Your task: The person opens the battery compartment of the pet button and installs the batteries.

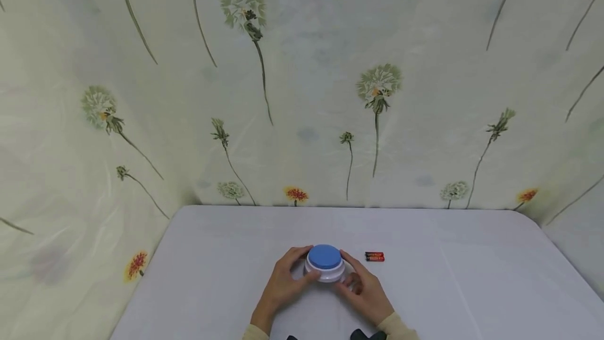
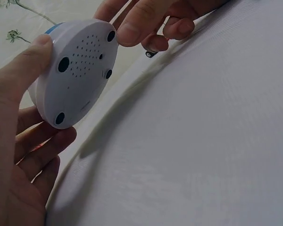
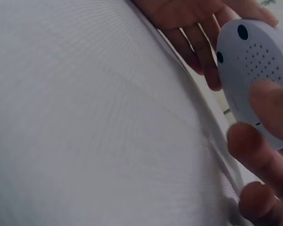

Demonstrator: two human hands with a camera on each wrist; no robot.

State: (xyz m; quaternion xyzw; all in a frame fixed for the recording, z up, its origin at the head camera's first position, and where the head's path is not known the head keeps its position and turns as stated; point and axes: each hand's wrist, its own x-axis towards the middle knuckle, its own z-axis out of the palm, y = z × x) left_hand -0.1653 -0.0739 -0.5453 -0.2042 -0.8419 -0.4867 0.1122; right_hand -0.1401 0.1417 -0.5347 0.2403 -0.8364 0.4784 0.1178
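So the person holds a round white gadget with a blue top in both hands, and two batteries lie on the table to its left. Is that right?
Not quite: the two batteries lie to the right of the gadget, as the head view shows. The left hand and right hand do hold it.

Round white device (image 1: 325, 263), blue top (image 1: 324, 256) up, perforated underside (image 2: 82, 87), held aloft.
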